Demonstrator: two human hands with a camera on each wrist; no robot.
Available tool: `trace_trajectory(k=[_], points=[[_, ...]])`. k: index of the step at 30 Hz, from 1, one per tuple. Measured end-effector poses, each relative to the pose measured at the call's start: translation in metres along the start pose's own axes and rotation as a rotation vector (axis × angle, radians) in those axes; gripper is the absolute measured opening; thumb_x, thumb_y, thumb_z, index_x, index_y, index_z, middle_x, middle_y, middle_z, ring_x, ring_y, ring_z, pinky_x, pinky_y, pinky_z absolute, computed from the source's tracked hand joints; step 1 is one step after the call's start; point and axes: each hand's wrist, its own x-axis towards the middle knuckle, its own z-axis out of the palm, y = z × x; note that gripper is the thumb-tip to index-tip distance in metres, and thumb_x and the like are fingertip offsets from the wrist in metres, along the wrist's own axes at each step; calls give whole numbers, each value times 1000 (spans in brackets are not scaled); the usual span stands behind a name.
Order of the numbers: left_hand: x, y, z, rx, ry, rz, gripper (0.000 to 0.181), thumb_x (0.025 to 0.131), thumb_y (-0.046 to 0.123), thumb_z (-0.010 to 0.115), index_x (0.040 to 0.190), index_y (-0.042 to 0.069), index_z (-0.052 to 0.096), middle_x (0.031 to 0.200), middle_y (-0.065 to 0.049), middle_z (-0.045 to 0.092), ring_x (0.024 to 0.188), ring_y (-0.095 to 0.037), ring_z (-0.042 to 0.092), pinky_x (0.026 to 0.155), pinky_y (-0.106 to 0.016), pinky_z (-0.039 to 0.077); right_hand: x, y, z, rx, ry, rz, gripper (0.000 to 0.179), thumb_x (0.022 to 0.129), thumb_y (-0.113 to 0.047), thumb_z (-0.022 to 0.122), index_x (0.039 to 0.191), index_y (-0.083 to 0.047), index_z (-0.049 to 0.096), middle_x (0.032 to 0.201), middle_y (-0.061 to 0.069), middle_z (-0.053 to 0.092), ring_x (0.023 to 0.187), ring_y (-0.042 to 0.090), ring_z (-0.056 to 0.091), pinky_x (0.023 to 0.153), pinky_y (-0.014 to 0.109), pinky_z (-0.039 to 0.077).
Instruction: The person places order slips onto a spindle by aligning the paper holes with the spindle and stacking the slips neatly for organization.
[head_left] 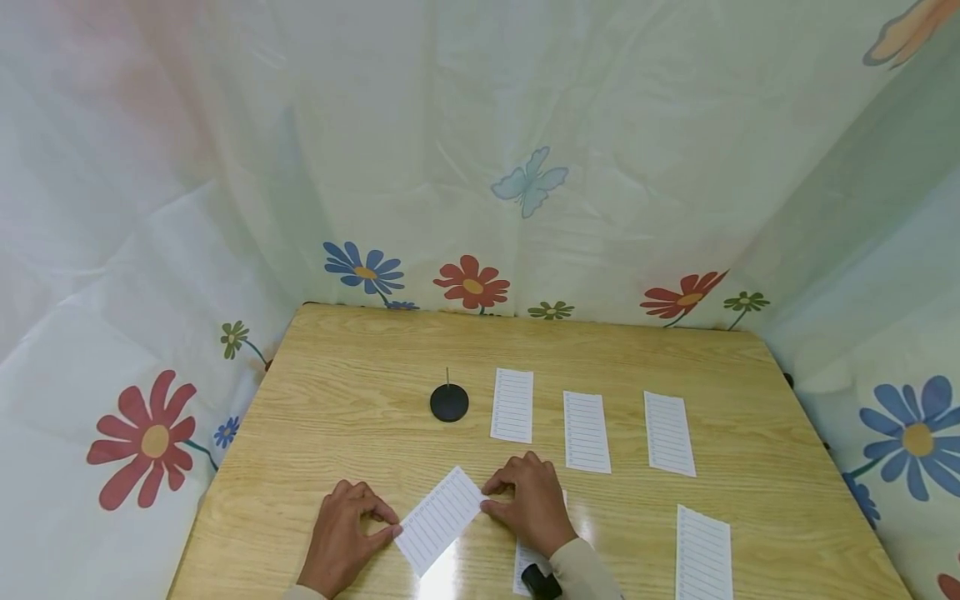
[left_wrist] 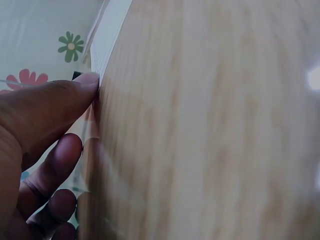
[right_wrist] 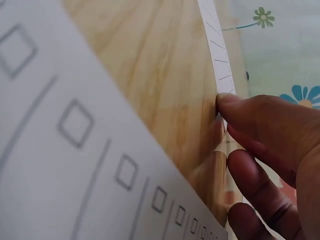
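Observation:
A lined white paper slip [head_left: 441, 519] lies tilted near the front edge of the wooden table [head_left: 352, 375]. My left hand [head_left: 386, 525] pinches its left edge with curled fingers. My right hand [head_left: 491, 496] pinches its right corner. In the left wrist view a fingertip [left_wrist: 90, 79] meets the slip's edge [left_wrist: 107, 35]. The right wrist view shows a fingertip [right_wrist: 225, 100] against the slip's thin edge [right_wrist: 215, 45], which looks slightly raised off the table. Another slip [right_wrist: 65, 150] with printed boxes lies under my right wrist [head_left: 528, 567].
A black round base with an upright spike [head_left: 449, 402] stands at mid-table. Three slips [head_left: 512, 405] [head_left: 586, 432] [head_left: 669, 433] lie in a row to its right, and one more slip [head_left: 703, 554] lies at the front right. A flowered curtain [head_left: 480, 167] surrounds the table.

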Motion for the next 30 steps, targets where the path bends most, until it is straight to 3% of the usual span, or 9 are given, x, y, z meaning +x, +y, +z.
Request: trace_trajectory(k=[12,30], points=[[0,-3,-2,-26,-47,-10,27,70,33,99,75,44,74,81,30,57,87,0,43,91,-37,41,0,-1,0,91,2,47,20,74,-26,97,76,-38,82,77,-25,68,79,4,49,81,34,32],[-3,3,-1,-34,-63,6,26,79,18,93,78,33,72,76,25,54,83,0,42,84,-29,40,-2,-2,1,128,3,25,23,79,-24,94,75,-39,78,77,-27,67,76,3,51,84,37,36]])
